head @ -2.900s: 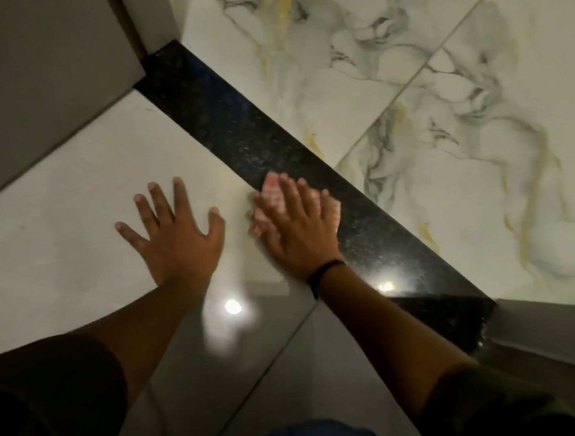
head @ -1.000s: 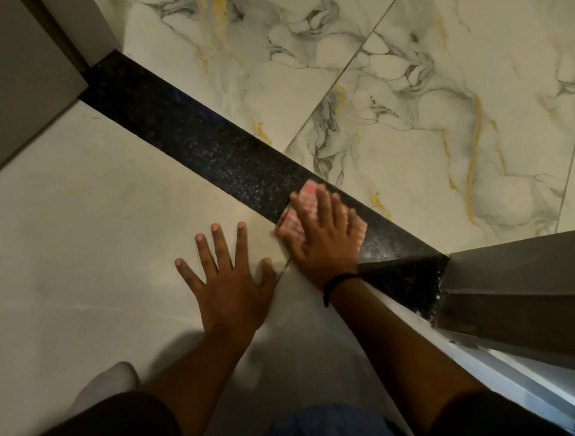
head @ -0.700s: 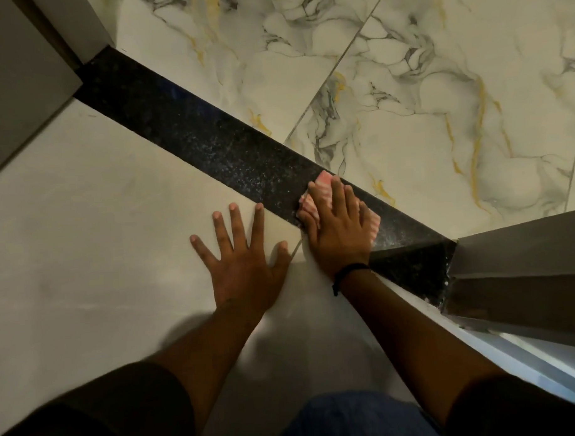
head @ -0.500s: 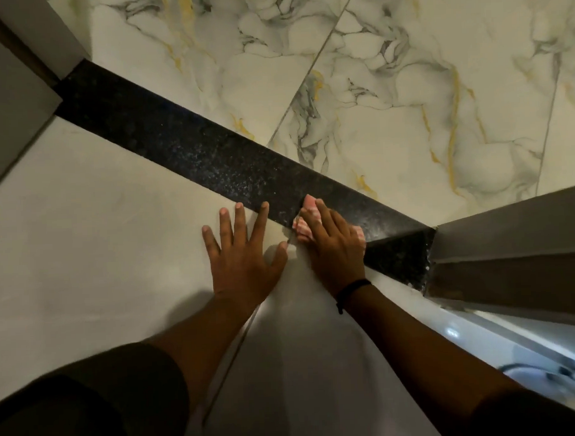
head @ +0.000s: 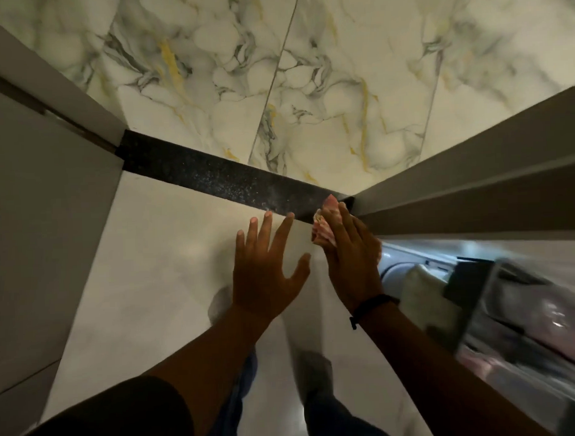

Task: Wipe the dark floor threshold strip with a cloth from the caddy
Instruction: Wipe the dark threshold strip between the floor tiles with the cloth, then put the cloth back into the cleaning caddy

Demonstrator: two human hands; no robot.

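Note:
The dark speckled threshold strip (head: 213, 174) runs across the floor between a plain pale tile and veined marble tiles. A pink cloth (head: 323, 221) sits at the strip's right end, beside the door frame, bunched under my right hand (head: 351, 258), which holds it; only its upper and left edges show. My left hand (head: 265, 267) is open with fingers spread, over the pale tile just below the strip, and holds nothing. Whether it touches the floor is unclear.
A grey door frame or door edge (head: 474, 178) juts in from the right, meeting the strip's end. A grey wall and jamb (head: 44, 193) bound the left. A blurred caddy-like container (head: 511, 324) with cloths lies at the right. Marble tiles (head: 307, 86) lie beyond.
My right hand slid the pink cloth rightward along the strip to its end by the door frame. The view has lifted and swung, bringing the container at the right into sight.

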